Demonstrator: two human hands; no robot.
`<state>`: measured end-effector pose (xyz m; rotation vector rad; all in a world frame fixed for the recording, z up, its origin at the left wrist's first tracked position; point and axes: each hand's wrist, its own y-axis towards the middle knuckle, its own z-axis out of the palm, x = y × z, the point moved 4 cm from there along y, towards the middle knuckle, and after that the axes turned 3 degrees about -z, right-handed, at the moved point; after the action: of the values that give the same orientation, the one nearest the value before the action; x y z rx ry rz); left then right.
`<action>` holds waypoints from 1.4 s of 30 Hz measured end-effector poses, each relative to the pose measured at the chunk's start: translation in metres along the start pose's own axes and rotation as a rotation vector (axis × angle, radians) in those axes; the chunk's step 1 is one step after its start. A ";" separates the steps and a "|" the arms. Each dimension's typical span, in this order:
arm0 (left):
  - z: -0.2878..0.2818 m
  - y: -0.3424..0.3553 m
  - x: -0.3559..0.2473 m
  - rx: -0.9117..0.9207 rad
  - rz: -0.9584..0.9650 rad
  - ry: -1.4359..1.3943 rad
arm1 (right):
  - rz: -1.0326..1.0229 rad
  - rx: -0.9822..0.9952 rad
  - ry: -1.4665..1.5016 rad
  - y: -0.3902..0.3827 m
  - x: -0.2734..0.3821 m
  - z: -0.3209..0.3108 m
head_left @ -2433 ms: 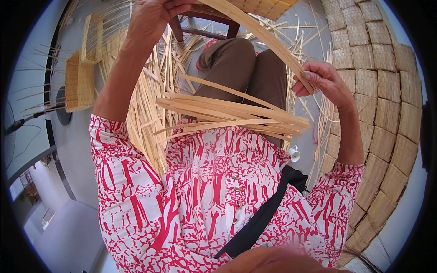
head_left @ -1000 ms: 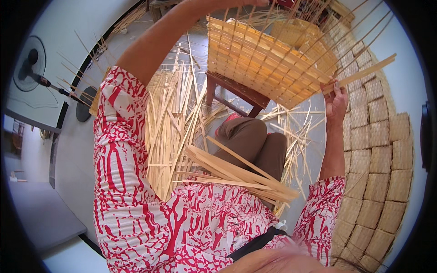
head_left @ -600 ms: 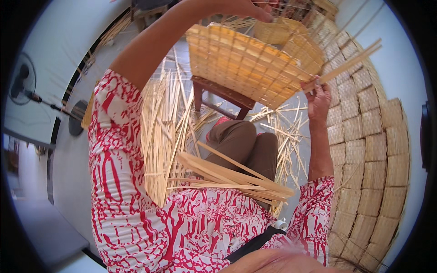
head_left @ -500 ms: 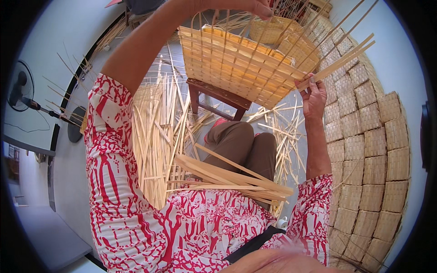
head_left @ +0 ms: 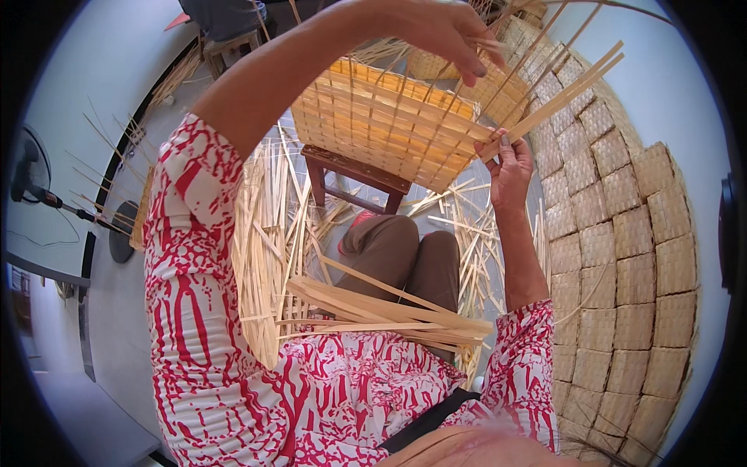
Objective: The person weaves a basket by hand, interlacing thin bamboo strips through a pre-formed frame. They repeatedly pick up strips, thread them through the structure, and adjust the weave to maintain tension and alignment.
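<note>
A partly woven yellow basket (head_left: 373, 117) with long upright stakes rests on a wooden stool (head_left: 356, 171) before me. My right hand (head_left: 506, 156) is closed on flat pale strips (head_left: 576, 89) at the basket's right corner. My left hand (head_left: 459, 50) reaches over the stakes at the upper right, fingers bent but apart; whether it touches them I cannot tell for sure. More loose strips (head_left: 366, 303) lie across my lap.
Strips (head_left: 264, 226) litter the floor. Stacked woven pieces (head_left: 622, 296) line the right. Further baskets (head_left: 428, 66) are behind. A fan (head_left: 31, 171) and another unfinished basket (head_left: 142, 210) are at left. A seated person (head_left: 229, 15) is at the top.
Since the earliest frame, both hands have moved to the basket, a strip now along its side. In the last second, my left hand has moved right and down; the view has shifted.
</note>
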<state>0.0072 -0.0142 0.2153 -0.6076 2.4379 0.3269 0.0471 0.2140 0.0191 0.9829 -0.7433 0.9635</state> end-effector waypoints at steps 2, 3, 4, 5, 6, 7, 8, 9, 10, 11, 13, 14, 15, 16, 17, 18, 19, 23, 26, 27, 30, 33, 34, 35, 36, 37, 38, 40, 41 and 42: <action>0.007 0.002 -0.012 0.050 -0.128 0.042 | -0.011 -0.014 -0.013 -0.002 0.000 0.000; 0.012 0.002 -0.015 0.071 -0.178 0.064 | -0.007 -0.014 -0.009 -0.001 -0.001 0.000; 0.020 0.004 -0.011 0.085 -0.194 0.088 | -0.003 -0.016 -0.005 0.000 -0.002 0.001; 0.027 0.005 -0.010 0.101 -0.206 0.111 | -0.001 -0.021 -0.002 0.001 -0.002 0.000; 0.030 -0.001 -0.017 0.114 -0.128 -0.007 | 0.010 -0.017 0.005 0.001 -0.001 0.000; 0.031 -0.001 -0.016 0.110 -0.082 -0.003 | 0.022 -0.012 0.014 0.001 0.000 0.002; 0.031 -0.004 -0.009 0.094 -0.040 -0.002 | 0.037 0.005 0.019 0.003 0.001 0.007; 0.033 -0.008 -0.005 0.077 0.000 0.000 | 0.036 0.000 0.009 0.003 0.002 0.008; 0.032 -0.011 -0.004 -0.004 0.087 0.107 | 0.035 -0.003 -0.001 0.000 0.003 0.006; 0.035 -0.015 -0.002 -0.079 0.197 0.183 | 0.044 0.014 -0.010 0.000 0.002 0.007; 0.042 -0.022 0.001 -0.244 0.414 0.358 | 0.014 -0.018 -0.052 0.003 0.005 -0.020; 0.050 -0.022 0.002 -0.254 0.370 0.458 | -0.073 0.016 -0.206 0.002 0.019 -0.032; 0.060 -0.022 -0.003 -0.260 0.338 0.556 | -0.231 0.003 -0.134 0.003 0.031 -0.052; 0.073 -0.028 -0.008 -0.305 0.340 0.685 | -0.285 -0.089 -0.200 -0.005 0.049 -0.051; 0.084 -0.036 -0.009 -0.335 0.318 0.820 | -0.308 -0.103 -0.324 -0.015 0.064 -0.035; 0.094 -0.039 -0.005 -0.382 0.361 0.864 | -0.397 -0.008 -0.397 -0.021 0.076 -0.025; 0.101 -0.042 0.003 -0.381 0.336 0.869 | -0.487 0.089 -0.468 -0.025 0.085 -0.014; 0.116 -0.044 0.014 -0.424 0.311 0.839 | -0.643 0.448 -0.928 -0.029 0.111 0.059; 0.114 -0.045 0.016 -0.437 0.047 0.384 | -0.511 0.655 -1.256 -0.017 0.106 0.105; 0.115 -0.048 0.015 -0.477 0.151 0.497 | -0.516 0.678 -1.458 -0.009 0.099 0.112; 0.121 -0.054 0.011 -0.574 0.402 0.674 | -0.448 0.680 -1.934 0.018 0.084 0.111; 0.121 -0.050 0.011 -0.505 0.338 0.688 | -0.416 0.687 -1.953 0.035 0.075 0.108; 0.120 -0.050 0.012 -0.497 0.322 0.690 | -0.404 0.704 -1.958 0.037 0.072 0.108; 0.119 -0.052 0.012 -0.485 0.307 0.696 | -0.393 0.718 -1.959 0.036 0.069 0.108; 0.117 -0.053 0.012 -0.474 0.294 0.701 | -0.381 0.730 -1.961 0.036 0.066 0.108; 0.114 -0.053 0.014 -0.503 0.311 0.631 | -0.431 0.703 -1.979 0.040 0.063 0.106; 0.108 -0.052 0.016 -0.530 0.331 0.557 | -0.477 0.671 -1.999 0.044 0.059 0.101; 0.090 -0.041 0.022 -0.564 0.198 0.577 | -0.500 0.643 -2.039 0.052 0.055 0.093; 0.072 -0.046 0.017 -0.899 0.292 0.641 | -0.476 0.639 -2.067 0.053 0.057 0.093; 0.055 -0.055 0.018 -1.233 0.379 0.695 | -0.451 0.637 -2.090 0.054 0.056 0.092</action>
<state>0.0491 -0.0478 0.1560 -0.8041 2.7458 2.1572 0.0116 0.1598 0.1214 2.5296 -1.7402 -0.7082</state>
